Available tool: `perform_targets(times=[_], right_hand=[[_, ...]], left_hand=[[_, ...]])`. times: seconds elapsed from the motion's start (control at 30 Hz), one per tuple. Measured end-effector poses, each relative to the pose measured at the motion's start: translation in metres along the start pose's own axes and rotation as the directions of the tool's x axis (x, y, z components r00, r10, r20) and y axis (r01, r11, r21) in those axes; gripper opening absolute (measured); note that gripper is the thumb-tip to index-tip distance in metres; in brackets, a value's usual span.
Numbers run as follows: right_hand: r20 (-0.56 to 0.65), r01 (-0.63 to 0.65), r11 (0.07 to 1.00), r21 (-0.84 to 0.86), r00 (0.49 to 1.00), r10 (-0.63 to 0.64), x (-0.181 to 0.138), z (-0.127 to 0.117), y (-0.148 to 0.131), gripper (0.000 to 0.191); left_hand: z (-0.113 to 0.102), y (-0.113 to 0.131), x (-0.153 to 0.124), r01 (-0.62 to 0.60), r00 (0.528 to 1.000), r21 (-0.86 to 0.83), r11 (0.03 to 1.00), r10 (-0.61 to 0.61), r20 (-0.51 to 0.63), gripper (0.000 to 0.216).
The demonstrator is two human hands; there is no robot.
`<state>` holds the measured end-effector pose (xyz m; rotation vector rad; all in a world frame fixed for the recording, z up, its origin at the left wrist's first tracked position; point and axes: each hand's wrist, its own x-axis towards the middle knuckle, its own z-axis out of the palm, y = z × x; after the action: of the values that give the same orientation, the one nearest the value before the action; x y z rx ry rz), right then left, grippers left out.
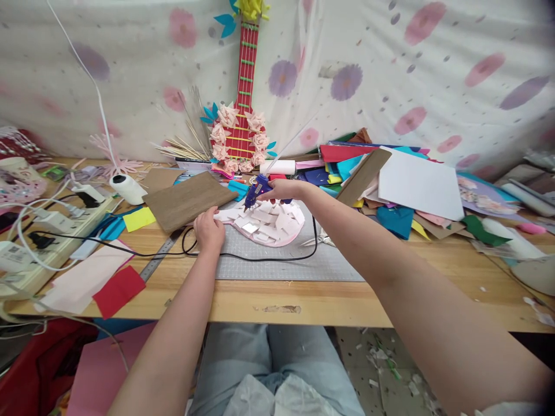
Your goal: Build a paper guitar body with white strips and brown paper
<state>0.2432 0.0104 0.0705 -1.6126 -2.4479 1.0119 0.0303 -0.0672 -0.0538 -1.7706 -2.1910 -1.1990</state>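
A flower-printed white sheet (373,34) hangs behind a wooden table (321,297).

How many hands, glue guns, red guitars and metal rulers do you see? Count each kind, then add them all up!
Hands: 2, a left hand and a right hand
Glue guns: 1
Red guitars: 1
Metal rulers: 1
Total: 5

No lettering I can read
Print on the white adapter (15,255), frame's far left, is too small.
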Motion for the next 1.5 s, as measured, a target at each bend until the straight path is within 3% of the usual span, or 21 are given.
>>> perform_targets(times=[0.43,0.7,1.03,1.3,1.4,1.5], right_hand=[[-0.124,-0.009,1.000,0.006,0.992,0.010,0.018,0.007,-0.012,0.045],[-0.202,-0.043,0.999,-0.032,0.979,0.036,0.027,0.004,-0.016,0.036],[-0.309,0.049,0.947,0.317,0.950,0.054,-0.011,-0.018,0.029,0.032],[-0.474,0.066,0.823,0.564,0.842,0.257,-0.058,-0.010,0.097,0.025],[-0.533,0.031,0.803,0.595,0.762,0.366,-0.070,-0.001,0.114,0.023],[-0.588,-0.039,0.811,0.583,0.668,0.455,-0.075,0.008,0.131,0.023]], left_hand=[[-0.001,0.000,0.000,-0.006,1.000,0.013,1.000,0.006,0.011,0.040],[-0.002,0.001,-0.001,-0.006,1.000,0.001,1.000,0.006,0.012,0.040],[0.000,-0.004,0.001,-0.016,1.000,-0.046,0.999,0.015,-0.022,0.040],[-0.013,-0.009,0.011,0.023,0.989,-0.109,0.994,-0.038,-0.141,0.042],[-0.023,-0.014,0.022,0.033,0.987,-0.045,0.998,-0.040,-0.157,0.040],[-0.033,-0.026,0.033,0.006,0.997,0.088,0.996,0.000,-0.072,0.043]])
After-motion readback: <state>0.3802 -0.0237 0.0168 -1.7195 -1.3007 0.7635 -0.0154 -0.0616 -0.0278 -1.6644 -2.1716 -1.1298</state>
